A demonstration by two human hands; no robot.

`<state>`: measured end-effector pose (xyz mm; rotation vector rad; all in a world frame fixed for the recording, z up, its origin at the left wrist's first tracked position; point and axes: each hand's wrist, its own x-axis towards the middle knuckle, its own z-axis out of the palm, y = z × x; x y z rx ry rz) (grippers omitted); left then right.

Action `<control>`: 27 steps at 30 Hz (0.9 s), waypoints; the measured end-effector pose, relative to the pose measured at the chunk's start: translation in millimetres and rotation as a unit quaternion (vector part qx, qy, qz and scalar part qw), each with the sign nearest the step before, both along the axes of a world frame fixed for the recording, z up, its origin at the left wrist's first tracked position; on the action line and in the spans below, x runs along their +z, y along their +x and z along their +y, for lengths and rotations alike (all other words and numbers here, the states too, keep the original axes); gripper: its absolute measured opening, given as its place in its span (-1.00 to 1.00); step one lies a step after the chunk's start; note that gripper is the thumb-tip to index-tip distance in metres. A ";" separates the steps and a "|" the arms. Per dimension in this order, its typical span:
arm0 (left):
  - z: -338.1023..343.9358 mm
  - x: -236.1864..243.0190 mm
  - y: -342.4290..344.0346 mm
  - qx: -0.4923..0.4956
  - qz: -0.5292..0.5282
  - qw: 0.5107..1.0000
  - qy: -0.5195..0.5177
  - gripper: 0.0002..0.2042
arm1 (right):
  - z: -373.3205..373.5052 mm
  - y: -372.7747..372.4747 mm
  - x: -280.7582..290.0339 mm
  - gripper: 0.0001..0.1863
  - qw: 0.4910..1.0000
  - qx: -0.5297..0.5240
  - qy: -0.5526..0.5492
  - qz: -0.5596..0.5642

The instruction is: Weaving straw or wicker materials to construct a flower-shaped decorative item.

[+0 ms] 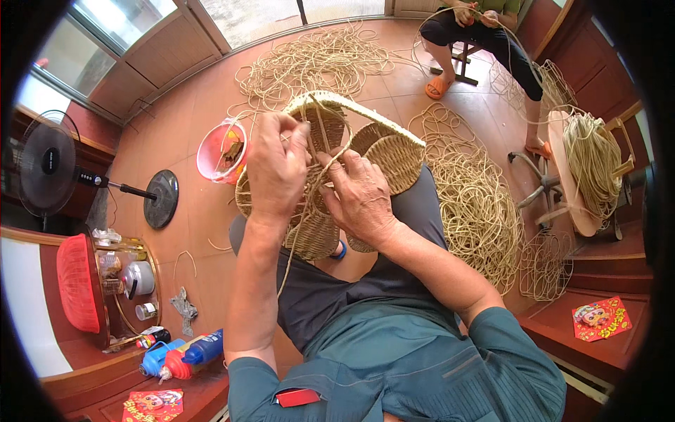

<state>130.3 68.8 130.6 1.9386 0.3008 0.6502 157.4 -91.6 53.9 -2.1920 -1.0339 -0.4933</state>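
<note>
A woven straw-cord piece (399,160) with several petal-shaped panels and a pale braided rim (365,109) rests across my lap and knees. My left hand (275,169) is closed at its left part, with thumb and fingers pinched on a strand of straw cord. Lower and to the right, my right hand (360,197) bends over the piece's middle, its fingers closed on crossing cord strands (330,160). One loose cord end (285,267) hangs down toward my thigh. My fingers partly hide where the strands cross.
Loose cord piles lie on the floor ahead (316,63) and at right (471,204). A pink bucket (211,151) and a fan (49,162) stand left. Another person (485,42) sits far right handling cord. A cord bundle (590,165) lies on a chair.
</note>
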 end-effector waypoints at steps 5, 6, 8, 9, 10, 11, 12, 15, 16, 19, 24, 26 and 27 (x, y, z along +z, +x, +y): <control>-3.8 -27.7 3.6 0.015 -0.005 0.983 0.183 -0.83 | 1.4 0.7 1.1 -0.32 1.000 0.022 0.015 -0.008; -3.6 -29.6 3.2 0.001 -0.005 0.989 0.145 -0.83 | 2.0 1.1 -0.8 -0.33 0.999 0.020 0.025 -0.005; -1.7 -30.0 0.1 0.019 -0.015 0.988 0.155 -0.84 | 2.4 3.8 -0.3 -0.34 0.999 0.019 0.033 -0.006; -0.6 -29.6 -5.5 0.026 -0.010 0.988 0.151 -0.84 | 2.0 5.3 0.6 -0.36 0.999 0.023 0.035 0.001; 0.4 -30.0 -11.7 0.033 -0.004 0.989 0.147 -0.84 | 1.8 5.1 0.4 -0.37 0.999 0.026 0.038 0.010; 2.9 -36.3 -16.0 0.037 -0.025 0.990 0.135 -0.84 | 2.1 4.8 2.6 -0.42 0.998 0.024 0.049 -0.004; 4.0 -39.9 -21.6 0.041 -0.024 0.990 0.133 -0.84 | 3.9 3.9 1.8 -0.42 0.998 0.029 0.047 -0.004; 7.0 -45.6 -41.1 0.158 -0.002 0.955 0.252 -0.80 | 7.4 1.4 0.7 -0.56 0.994 0.023 0.106 -0.009; 11.5 -44.6 -49.6 0.158 0.000 0.954 0.254 -0.80 | 9.3 2.7 1.1 -0.56 0.994 0.023 0.107 -0.007; 30.6 -38.7 -79.4 0.195 0.086 0.956 0.202 -0.75 | 19.5 6.1 3.6 -0.68 0.994 0.040 0.083 -0.056; 97.2 -50.9 -125.4 0.276 0.045 0.934 0.224 -0.72 | 25.8 10.1 8.4 -0.87 0.996 0.013 0.069 -0.057; 171.2 -69.4 -178.3 0.294 0.026 0.933 0.208 -0.80 | 34.8 10.3 6.4 -0.89 0.993 0.033 0.090 -0.072; 211.2 -82.5 -213.3 0.316 0.021 0.932 0.177 -0.79 | 38.0 9.7 10.5 -0.89 0.993 0.034 0.095 -0.066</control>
